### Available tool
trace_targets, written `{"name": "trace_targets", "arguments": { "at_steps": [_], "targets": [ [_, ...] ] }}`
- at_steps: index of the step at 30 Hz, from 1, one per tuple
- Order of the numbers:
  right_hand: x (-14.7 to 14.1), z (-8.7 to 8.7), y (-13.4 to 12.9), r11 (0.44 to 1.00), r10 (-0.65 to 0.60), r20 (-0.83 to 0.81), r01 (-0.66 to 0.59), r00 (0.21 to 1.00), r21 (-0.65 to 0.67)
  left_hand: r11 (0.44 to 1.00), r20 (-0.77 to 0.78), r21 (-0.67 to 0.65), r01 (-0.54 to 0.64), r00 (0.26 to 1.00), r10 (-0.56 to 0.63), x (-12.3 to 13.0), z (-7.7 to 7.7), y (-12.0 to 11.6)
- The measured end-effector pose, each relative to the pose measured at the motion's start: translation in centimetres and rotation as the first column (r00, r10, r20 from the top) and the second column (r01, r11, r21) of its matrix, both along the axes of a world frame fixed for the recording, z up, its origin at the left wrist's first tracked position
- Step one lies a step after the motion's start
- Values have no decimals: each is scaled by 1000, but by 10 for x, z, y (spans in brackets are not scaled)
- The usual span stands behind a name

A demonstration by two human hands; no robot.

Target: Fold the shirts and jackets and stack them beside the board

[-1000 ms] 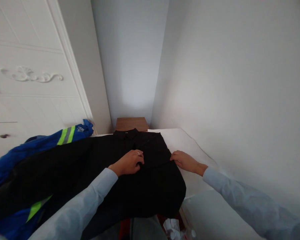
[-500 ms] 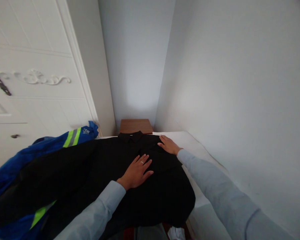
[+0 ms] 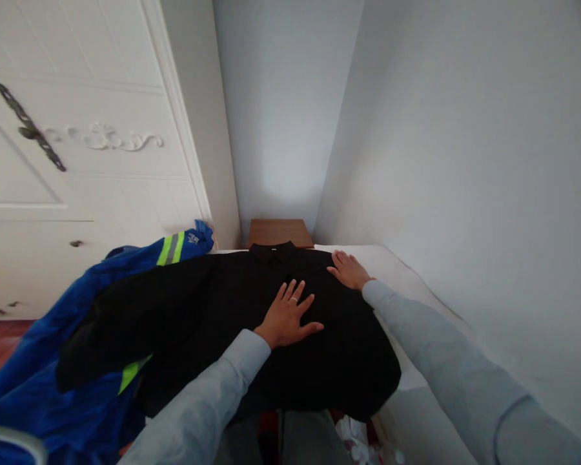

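A black collared shirt (image 3: 232,310) lies spread out, its collar at the far side and one sleeve stretched to the left. My left hand (image 3: 290,316) rests flat on the middle of the shirt with fingers spread, a ring on one finger. Near the shirt's far right shoulder, my right hand (image 3: 350,270) lies palm down, fingers stretched out. Neither hand grips the cloth. Under the left sleeve is a blue garment (image 3: 87,303) with yellow-green and grey reflective bands.
A white board-like surface (image 3: 363,254) shows under the shirt, close to the right wall (image 3: 465,161). Behind the collar stands a brown wooden piece (image 3: 279,232). On the left rises a white wardrobe (image 3: 126,194) with dark handles. White crumpled items (image 3: 353,436) lie below the near edge.
The view has shifted left and down, showing more of the wardrobe and blue garment. Both hands stay on about the same places of the shirt; my left thumb is spread a little wider.
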State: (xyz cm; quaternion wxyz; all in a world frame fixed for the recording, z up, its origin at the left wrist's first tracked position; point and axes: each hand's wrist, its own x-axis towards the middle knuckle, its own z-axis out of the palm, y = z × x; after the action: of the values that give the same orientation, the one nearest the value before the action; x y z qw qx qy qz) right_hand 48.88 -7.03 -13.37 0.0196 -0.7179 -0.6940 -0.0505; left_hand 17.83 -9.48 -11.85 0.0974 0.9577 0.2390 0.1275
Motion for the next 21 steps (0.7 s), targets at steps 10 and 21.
{"name": "trace_targets", "arguments": {
  "at_steps": [10, 21],
  "targets": [
    [-73, 20, -57, 898, 434, -181, -439, 882, 15, 995, 111, 10, -99, 989, 98, 2, -10, 6],
    [-85, 6, -75, 912, 398, -203, -409, 895, -17, 963, 204, 50, -266, 946, 251, 5, -19, 11]
  ]
}}
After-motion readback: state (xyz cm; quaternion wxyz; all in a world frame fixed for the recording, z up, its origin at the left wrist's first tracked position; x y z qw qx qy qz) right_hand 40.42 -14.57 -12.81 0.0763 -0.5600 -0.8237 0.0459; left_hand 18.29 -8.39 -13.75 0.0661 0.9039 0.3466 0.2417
